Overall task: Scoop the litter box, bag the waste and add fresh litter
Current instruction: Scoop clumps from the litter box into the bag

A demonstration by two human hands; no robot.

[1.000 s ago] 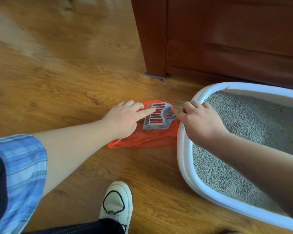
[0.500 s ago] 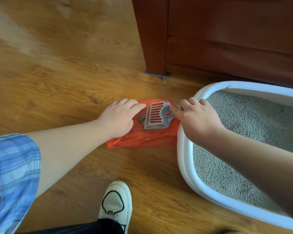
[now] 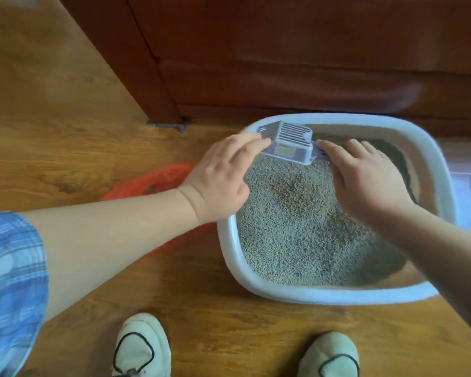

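**Scoop** (image 3: 288, 144): grey slotted plastic, held tilted just above the litter (image 3: 310, 227) at the 11 o'clock corner of the litter box (image 3: 305, 296). Its underside faces the camera, so I cannot tell what it contains.

**Right hand** (image 3: 365, 183): fingers laid over the handle at the scoop's 3 o'clock end. The thumb is hidden, but this is judged to be a pinch on the handle.

**Left hand** (image 3: 220, 180): fingers nearly straight, tips touching the scoop's 9 o'clock end. The thumb is clear of it, so this hand steadies rather than grasps.

**Surroundings:** the orange bag (image 3: 147, 183) lies on the wood floor (image 3: 65, 137) at the box's 9 o'clock, partly covered by the left forearm. Two pale shoes (image 3: 142, 346) stand at 6 o'clock. A dark wood cabinet (image 3: 283, 50) stands at 12 o'clock.

**Risks:**
- Only one hand holds the scoop securely, so a hard dig could twist it loose.
- Working this close to the rim could flick granules onto the floor.
- The bag looks slack. If its mouth is not held open, waste could land beside it.
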